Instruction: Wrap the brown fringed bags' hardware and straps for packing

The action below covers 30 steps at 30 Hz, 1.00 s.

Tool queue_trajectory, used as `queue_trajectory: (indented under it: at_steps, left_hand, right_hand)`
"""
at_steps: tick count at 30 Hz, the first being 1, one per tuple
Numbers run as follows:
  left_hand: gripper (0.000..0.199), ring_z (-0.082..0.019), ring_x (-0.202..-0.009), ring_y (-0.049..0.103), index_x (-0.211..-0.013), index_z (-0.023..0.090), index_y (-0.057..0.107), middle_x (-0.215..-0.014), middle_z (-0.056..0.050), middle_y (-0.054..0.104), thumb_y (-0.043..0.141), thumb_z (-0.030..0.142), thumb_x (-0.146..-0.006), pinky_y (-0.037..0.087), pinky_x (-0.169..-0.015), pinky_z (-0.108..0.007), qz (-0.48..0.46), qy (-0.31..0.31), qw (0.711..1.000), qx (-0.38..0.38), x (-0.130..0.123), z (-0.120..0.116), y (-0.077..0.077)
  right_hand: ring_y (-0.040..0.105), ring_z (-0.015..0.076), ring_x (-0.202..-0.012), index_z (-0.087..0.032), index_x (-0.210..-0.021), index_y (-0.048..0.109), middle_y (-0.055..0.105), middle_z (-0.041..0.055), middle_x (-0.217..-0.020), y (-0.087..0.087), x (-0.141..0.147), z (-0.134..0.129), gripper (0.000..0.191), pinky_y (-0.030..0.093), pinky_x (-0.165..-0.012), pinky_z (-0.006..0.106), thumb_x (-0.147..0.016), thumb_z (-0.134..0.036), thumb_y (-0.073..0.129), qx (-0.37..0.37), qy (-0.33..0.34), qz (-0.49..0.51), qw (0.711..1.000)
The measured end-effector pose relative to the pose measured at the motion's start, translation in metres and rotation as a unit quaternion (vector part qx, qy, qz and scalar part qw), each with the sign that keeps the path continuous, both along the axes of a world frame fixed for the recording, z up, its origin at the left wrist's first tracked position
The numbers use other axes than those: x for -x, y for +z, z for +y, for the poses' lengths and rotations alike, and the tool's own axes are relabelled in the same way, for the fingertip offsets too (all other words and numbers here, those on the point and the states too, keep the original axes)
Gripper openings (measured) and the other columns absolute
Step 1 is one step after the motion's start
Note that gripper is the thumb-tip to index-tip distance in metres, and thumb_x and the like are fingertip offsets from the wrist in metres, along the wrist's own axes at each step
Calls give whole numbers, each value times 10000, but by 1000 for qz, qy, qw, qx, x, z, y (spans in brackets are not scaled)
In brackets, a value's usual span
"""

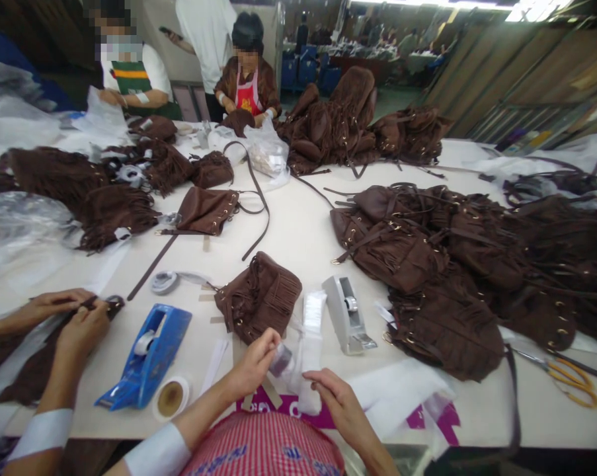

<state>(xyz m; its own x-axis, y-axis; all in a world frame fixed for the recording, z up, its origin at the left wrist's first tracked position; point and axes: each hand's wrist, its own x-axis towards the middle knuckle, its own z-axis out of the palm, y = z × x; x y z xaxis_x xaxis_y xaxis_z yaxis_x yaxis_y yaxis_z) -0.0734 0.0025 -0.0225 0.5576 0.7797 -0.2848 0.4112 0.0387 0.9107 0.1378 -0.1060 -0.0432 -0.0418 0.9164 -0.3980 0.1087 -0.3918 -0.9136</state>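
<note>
Our left fingers (270, 340) pinch a clear packet (281, 362); the white plastic strip (313, 324) runs lengthwise away from us, nearer our right fingers (318, 377), whose grip we cannot tell.

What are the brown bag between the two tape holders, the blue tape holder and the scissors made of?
The brown bag looks like soft, dull suede or imitation suede: it slumps and has cut fringe. The blue tape holder is probably hard plastic, stiff-edged and scuffed. The scissors have silvery blades, likely metal, and smooth orange handles, likely plastic.
</note>
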Motion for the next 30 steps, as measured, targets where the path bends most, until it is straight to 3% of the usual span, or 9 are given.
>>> queue_trajectory:
  at_steps: [3,6,12,15,18,23,25,30]
  left_hand:
    - [120,-145,-721,487,-893,232,343,-780,22,483,313,344,-922,408,-674,-251,-37,15,999,30,4,1,-7]
    - [148,-140,-703,469,-884,227,353,-767,30,451,333,369,-920,397,-656,-247,-51,21,998,34,5,0,-10]
    - [36,-143,-708,410,-883,217,400,-737,46,398,394,242,-859,352,-698,-261,-33,7,999,1,2,-5,-12]
    - [56,-143,-693,408,-866,216,401,-713,52,394,391,183,-822,339,-687,-262,-23,-14,1000,-5,0,-6,-12]
    - [73,-141,-685,413,-857,217,398,-705,54,394,382,158,-817,339,-686,-262,-15,-31,999,-9,-1,-5,-11]
    - [85,-163,-761,457,-851,213,422,-756,28,465,413,142,-804,343,-732,-276,12,-59,998,-24,-2,-6,-9]
    - [80,-174,-799,466,-851,210,434,-787,14,491,418,144,-808,343,-755,-283,22,-68,997,-31,-1,-7,-8]
    - [94,-173,-832,498,-851,208,446,-821,6,533,428,133,-798,365,-768,-274,34,-83,996,-25,0,-9,-16]
  right_hand:
    - [588,200,-892,-247,-1193,680,609,48,-917,23,1,6,371,452,-833,310,-932,-413,475,-77,22,-65,995]
    - [589,192,-855,-235,-1193,687,611,47,-893,33,12,11,379,456,-805,301,-952,-399,446,-81,25,-48,995]
    - [517,174,-692,-201,-1036,766,665,55,-810,13,23,4,420,426,-655,292,-783,-519,661,-2,-120,30,992]
    - [449,130,-604,-190,-1047,764,663,37,-728,0,20,-8,468,374,-588,260,-718,-521,738,64,-158,121,978]
    - [423,100,-571,-173,-1013,761,647,17,-678,-11,24,-13,467,349,-571,232,-674,-492,793,80,-183,186,962]
    - [420,84,-500,-161,-926,691,587,-23,-595,-22,46,0,430,318,-505,209,-709,-526,753,68,-153,235,957]
    - [447,96,-482,-174,-990,637,586,-34,-564,-21,50,5,434,337,-500,211,-765,-539,702,62,-143,225,962]
    - [614,165,-573,-188,-1261,495,684,2,-664,-16,53,1,435,473,-593,264,-924,-462,497,-28,-32,52,998]
